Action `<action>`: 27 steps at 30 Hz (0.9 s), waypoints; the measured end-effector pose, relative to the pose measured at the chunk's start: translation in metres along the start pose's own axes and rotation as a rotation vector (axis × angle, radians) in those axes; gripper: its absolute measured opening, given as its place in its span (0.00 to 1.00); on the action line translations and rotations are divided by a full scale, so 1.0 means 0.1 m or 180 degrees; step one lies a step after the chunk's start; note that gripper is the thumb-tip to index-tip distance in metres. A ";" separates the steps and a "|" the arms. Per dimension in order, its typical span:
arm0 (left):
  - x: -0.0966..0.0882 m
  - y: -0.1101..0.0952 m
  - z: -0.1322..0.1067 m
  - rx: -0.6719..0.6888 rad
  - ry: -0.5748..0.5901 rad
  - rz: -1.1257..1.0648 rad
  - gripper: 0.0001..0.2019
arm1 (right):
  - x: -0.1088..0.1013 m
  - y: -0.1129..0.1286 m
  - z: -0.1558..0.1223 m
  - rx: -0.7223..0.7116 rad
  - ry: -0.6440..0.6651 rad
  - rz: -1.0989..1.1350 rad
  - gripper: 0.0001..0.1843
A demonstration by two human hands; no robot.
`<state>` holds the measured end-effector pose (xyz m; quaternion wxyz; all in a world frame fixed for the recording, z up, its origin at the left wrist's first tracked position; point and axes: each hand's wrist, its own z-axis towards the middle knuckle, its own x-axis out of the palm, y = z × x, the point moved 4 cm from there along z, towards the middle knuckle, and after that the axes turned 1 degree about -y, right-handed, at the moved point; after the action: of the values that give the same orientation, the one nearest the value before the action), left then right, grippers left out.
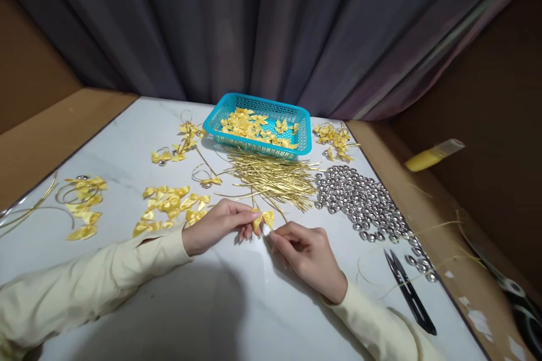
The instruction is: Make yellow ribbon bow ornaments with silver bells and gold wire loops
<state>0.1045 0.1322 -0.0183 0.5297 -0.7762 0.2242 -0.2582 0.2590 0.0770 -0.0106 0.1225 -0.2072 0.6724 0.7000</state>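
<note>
A yellow satin ribbon bow (268,217) is pinched between the thumb and fingers of my left hand (224,223). Close against it, my right hand (307,254) is closed on a thin gold cord that runs from the bow; its exact end is hidden by the fingers. Just beyond both hands lies a loose pile of cut gold cords (271,177). More yellow bows (169,206) are spread on the white tabletop, left of my left hand.
A turquoise basket (258,145) holds yellow bows at the back. Silver bead-like pieces (359,197) are heaped at right, with black thread snips (409,293) nearer. Bows with cord loops lie back left (184,141), back right (334,138) and far left (84,206). Scissors (514,293) lie at the right edge.
</note>
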 end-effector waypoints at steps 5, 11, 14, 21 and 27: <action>0.01 -0.01 0.00 -0.0026 -0.0019 0.0003 0.18 | -0.01 0.00 -0.02 -0.0025 -0.0042 -0.0023 0.12; 0.01 -0.01 0.00 -0.0028 -0.0030 0.0032 0.18 | 0.00 -0.01 -0.02 -0.0049 -0.0034 -0.0042 0.12; 0.00 0.01 0.00 -0.0016 -0.0012 0.0055 0.17 | 0.01 -0.02 -0.02 -0.0052 -0.0024 -0.0059 0.12; -0.01 0.03 -0.01 0.0029 0.0061 0.0157 0.17 | 0.02 -0.02 -0.02 -0.0051 0.0001 -0.0077 0.12; -0.01 0.03 -0.01 0.0058 0.0067 0.0192 0.16 | 0.03 0.00 -0.02 -0.0085 0.0014 -0.0115 0.12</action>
<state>0.1030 0.1315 -0.0211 0.5419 -0.7615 0.2507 -0.2522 0.2565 0.0745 -0.0123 0.1309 -0.2224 0.6593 0.7062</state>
